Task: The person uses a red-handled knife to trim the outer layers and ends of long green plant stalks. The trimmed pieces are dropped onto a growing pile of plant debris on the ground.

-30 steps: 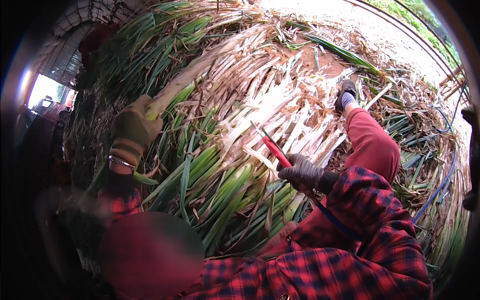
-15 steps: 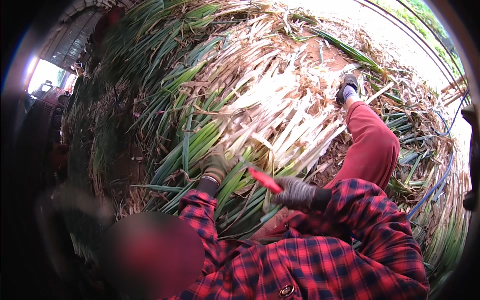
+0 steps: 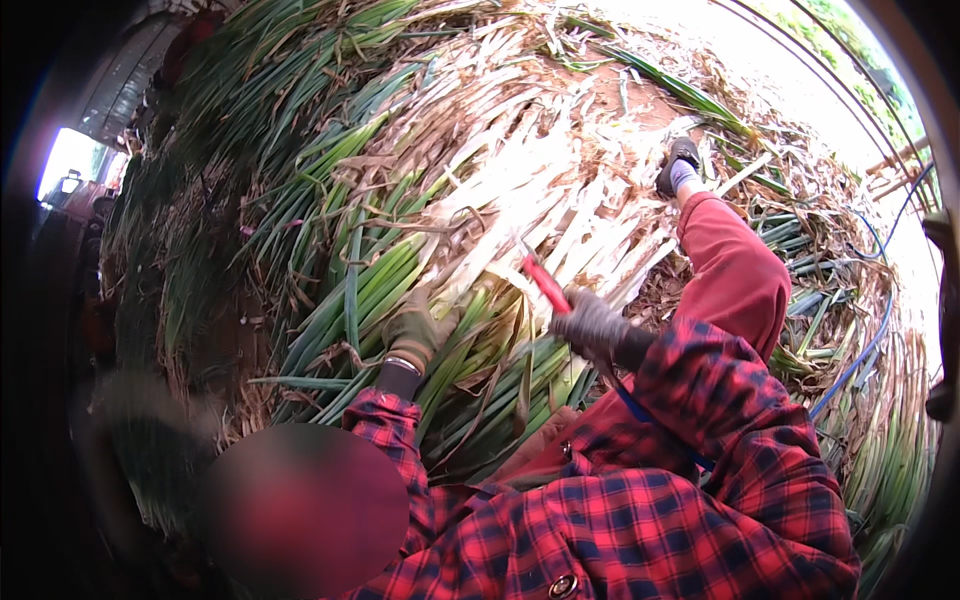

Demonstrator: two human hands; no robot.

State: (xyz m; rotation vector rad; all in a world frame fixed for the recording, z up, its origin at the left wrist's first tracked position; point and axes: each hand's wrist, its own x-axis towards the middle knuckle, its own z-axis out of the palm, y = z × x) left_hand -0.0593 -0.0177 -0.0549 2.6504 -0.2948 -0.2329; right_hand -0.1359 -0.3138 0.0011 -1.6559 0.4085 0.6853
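Note:
Long green onions [image 3: 380, 280] lie in a thick layer, with green leaves toward the left and pale, dry-skinned stalks toward the upper right. My left hand [image 3: 412, 335], in a dull green glove, is closed around some of the stalks where green turns to white; its fingertips are partly hidden among them. In a grey glove, my right hand [image 3: 592, 325] is shut on a red air blow gun [image 3: 545, 284] with a slim metal tip. The tip points up and left over the pale stalks, apart from my left hand. A blue hose trails below my right hand.
My outstretched leg [image 3: 735, 265] in red trousers lies to the right, its shoe among dry skins. Beyond it a blue hose [image 3: 860, 360] runs over more onions. Dry husks [image 3: 650, 290] and bare soil show between the layers. A rounded dark red blur covers the lower left.
My right hand has lifted the air blow gun up and slightly right, away from my left hand, and its tip has turned upward. My left hand still grips the stalks.

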